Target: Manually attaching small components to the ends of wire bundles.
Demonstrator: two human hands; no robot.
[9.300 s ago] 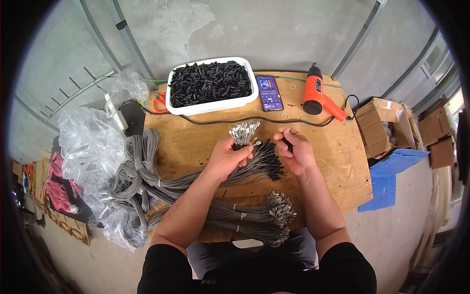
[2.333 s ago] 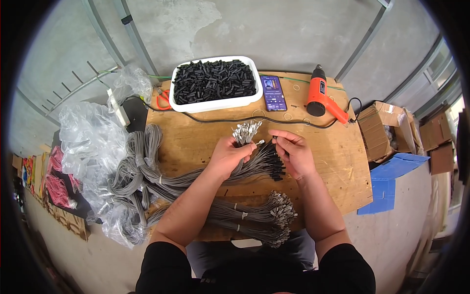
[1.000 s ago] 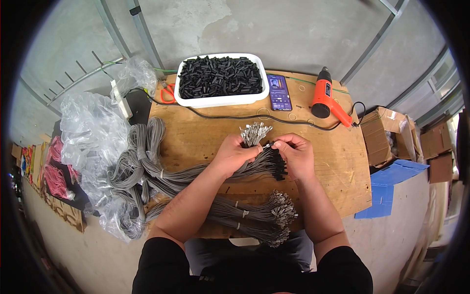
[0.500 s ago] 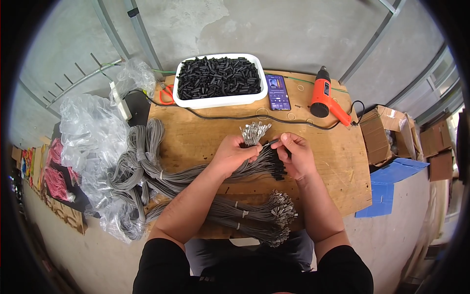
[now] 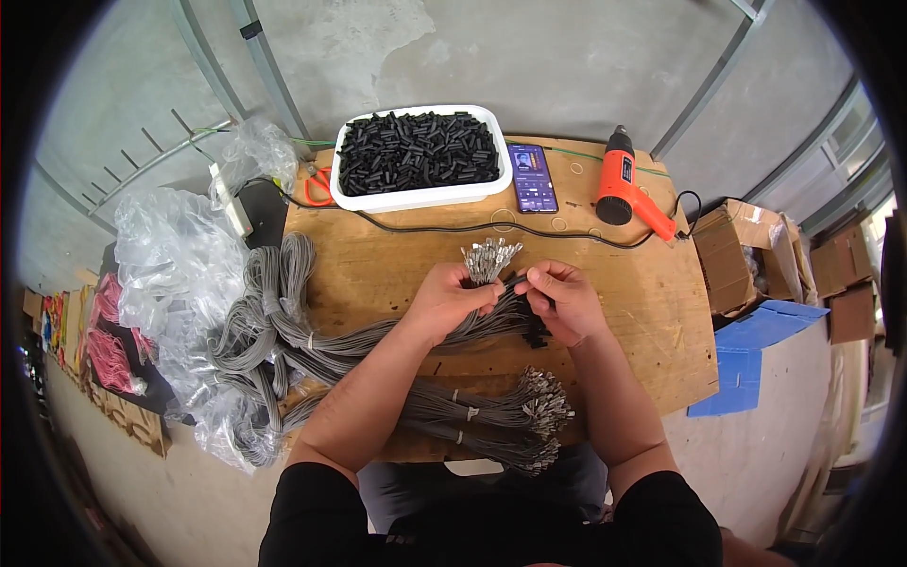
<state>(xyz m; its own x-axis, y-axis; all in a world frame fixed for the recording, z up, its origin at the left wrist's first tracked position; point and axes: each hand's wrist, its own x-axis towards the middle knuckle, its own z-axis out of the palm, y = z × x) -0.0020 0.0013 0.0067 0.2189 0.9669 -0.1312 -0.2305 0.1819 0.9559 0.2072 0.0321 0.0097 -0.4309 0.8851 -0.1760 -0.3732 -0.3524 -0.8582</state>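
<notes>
My left hand point(image 5: 442, 302) is closed round a bundle of grey wires, whose bright metal terminals point(image 5: 490, 257) fan out above the fist. Just to its right, my right hand point(image 5: 565, 300) pinches a short black sleeve point(image 5: 516, 281) between thumb and fingertips, close beside the bundle. Whether a wire runs inside that sleeve I cannot tell. Other black sleeves point(image 5: 537, 337) sit at the wire ends below the right hand, partly covered by it. Nearer me lie tied grey wire bundles point(image 5: 472, 413) with bare metal terminals point(image 5: 545, 404).
A white tub point(image 5: 425, 200) full of black sleeves stands at the back, beside a phone point(image 5: 534, 180) and an orange heat gun point(image 5: 619, 180). Its black cord point(image 5: 430, 228) crosses the table. Orange-handled pliers point(image 5: 318, 187), coiled grey wires point(image 5: 279, 312) and plastic bags point(image 5: 179, 274) lie left.
My right hand has shifted slightly left, bringing the pinched black sleeve closer to the bundle, and its fingers have drawn together. The left hand keeps its grip on the wires.
</notes>
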